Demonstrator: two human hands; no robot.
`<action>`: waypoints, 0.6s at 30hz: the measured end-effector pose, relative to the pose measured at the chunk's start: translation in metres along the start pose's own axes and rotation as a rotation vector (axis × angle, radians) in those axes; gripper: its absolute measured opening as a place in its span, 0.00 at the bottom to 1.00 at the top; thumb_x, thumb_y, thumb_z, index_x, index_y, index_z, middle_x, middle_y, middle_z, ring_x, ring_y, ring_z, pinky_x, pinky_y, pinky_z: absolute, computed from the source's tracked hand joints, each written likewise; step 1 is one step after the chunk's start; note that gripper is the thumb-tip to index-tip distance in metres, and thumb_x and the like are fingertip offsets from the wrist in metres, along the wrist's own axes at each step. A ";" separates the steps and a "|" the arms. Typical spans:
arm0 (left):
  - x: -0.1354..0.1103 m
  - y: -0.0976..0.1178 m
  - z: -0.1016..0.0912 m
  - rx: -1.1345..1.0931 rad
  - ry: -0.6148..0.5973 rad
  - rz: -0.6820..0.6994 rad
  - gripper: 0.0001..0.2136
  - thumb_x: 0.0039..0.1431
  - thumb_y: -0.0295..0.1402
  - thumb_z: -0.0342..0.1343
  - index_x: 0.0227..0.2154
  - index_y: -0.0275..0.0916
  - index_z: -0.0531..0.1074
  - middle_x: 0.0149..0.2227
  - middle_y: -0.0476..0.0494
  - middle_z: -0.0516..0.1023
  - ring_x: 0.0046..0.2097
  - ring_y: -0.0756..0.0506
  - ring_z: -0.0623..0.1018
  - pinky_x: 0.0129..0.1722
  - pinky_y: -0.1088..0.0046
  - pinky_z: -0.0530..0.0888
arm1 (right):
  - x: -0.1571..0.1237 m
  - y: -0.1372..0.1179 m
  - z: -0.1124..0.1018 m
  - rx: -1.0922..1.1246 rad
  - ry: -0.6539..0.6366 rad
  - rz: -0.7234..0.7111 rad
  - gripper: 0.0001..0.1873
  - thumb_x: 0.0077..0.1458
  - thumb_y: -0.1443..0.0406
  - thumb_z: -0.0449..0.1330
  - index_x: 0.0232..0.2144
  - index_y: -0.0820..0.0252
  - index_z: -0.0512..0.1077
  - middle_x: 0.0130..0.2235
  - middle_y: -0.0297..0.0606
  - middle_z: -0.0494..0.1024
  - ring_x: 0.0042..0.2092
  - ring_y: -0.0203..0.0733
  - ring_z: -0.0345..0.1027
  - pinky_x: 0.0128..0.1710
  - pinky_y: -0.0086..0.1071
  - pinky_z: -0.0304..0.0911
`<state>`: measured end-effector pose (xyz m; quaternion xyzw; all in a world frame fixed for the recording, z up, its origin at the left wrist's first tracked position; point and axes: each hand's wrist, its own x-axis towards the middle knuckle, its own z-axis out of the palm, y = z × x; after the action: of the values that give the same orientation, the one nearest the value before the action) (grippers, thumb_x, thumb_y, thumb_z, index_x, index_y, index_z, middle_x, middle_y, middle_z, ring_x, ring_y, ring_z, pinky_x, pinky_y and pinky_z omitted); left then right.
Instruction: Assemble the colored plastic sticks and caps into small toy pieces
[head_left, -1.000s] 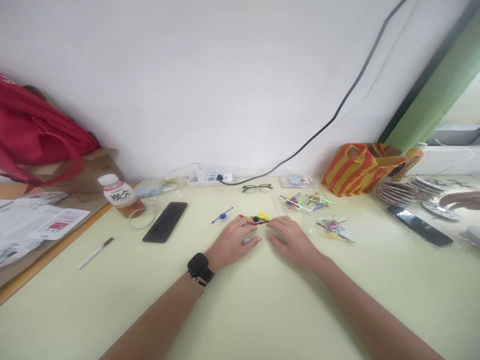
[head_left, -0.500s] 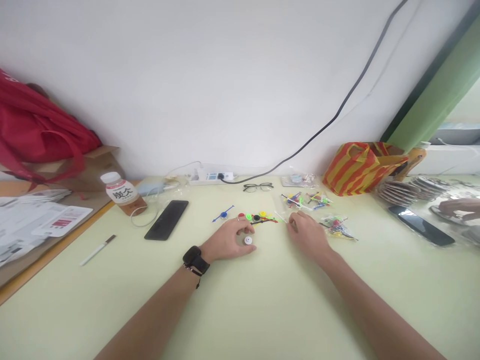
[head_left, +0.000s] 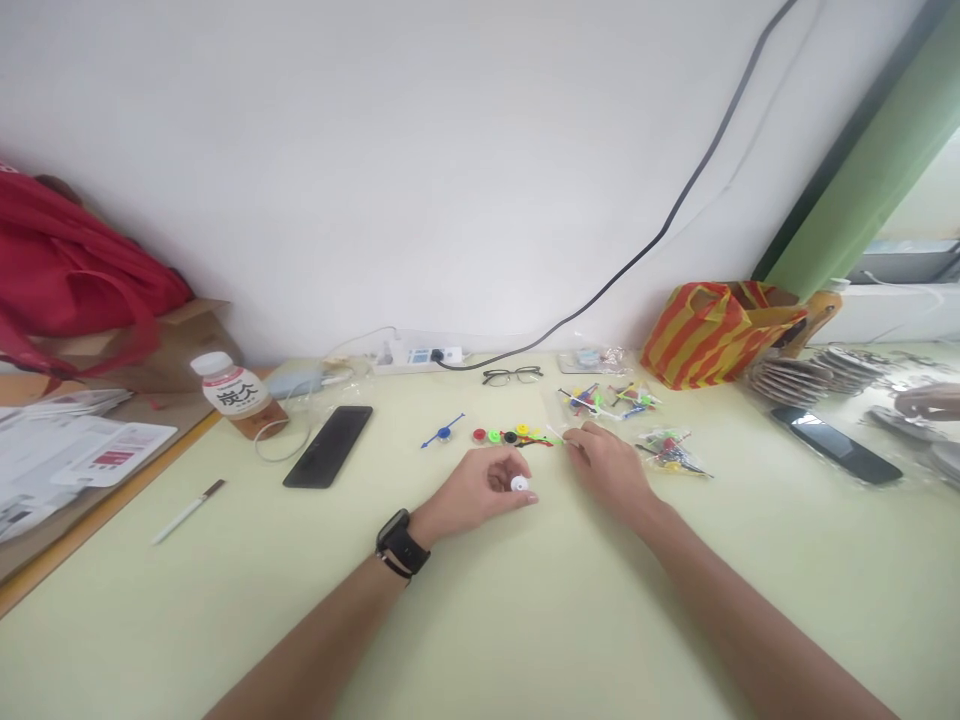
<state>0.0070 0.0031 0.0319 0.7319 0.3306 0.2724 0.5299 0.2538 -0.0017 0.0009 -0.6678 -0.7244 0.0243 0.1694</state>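
White wheel [head_left: 518,484] | now pinched in left hand [head_left: 480,490], shifted right | right hand [head_left: 609,468] grip unclear

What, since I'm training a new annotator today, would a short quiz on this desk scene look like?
1. True or false: the left hand holds a white round piece.
2. Which of these lies nearest the bottle? A) black phone B) glasses C) striped bag
3. Which wrist wears the black watch?
Key: 1 true; 2 A; 3 the left wrist.
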 end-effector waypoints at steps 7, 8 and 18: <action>0.005 -0.010 0.005 -0.215 0.012 -0.055 0.17 0.52 0.38 0.72 0.41 0.36 0.78 0.38 0.43 0.79 0.41 0.46 0.79 0.44 0.71 0.76 | 0.002 0.005 0.007 0.028 0.081 -0.010 0.11 0.67 0.68 0.50 0.35 0.56 0.71 0.38 0.39 0.77 0.41 0.44 0.70 0.33 0.33 0.51; 0.007 -0.015 0.003 -0.213 0.033 -0.061 0.16 0.52 0.38 0.71 0.42 0.36 0.78 0.39 0.42 0.79 0.41 0.46 0.79 0.44 0.71 0.76 | 0.003 0.005 0.007 0.040 0.099 -0.018 0.11 0.67 0.67 0.49 0.35 0.56 0.70 0.38 0.40 0.77 0.41 0.45 0.70 0.33 0.33 0.52; 0.011 -0.027 -0.007 -0.303 0.052 -0.090 0.20 0.49 0.37 0.74 0.44 0.36 0.79 0.40 0.41 0.80 0.42 0.46 0.79 0.46 0.69 0.76 | 0.003 0.005 0.005 0.447 0.159 0.049 0.06 0.67 0.62 0.44 0.36 0.54 0.58 0.34 0.36 0.72 0.34 0.44 0.65 0.35 0.35 0.58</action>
<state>0.0034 0.0222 0.0085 0.6206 0.3317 0.3140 0.6374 0.2569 0.0033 -0.0047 -0.6310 -0.6690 0.1355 0.3687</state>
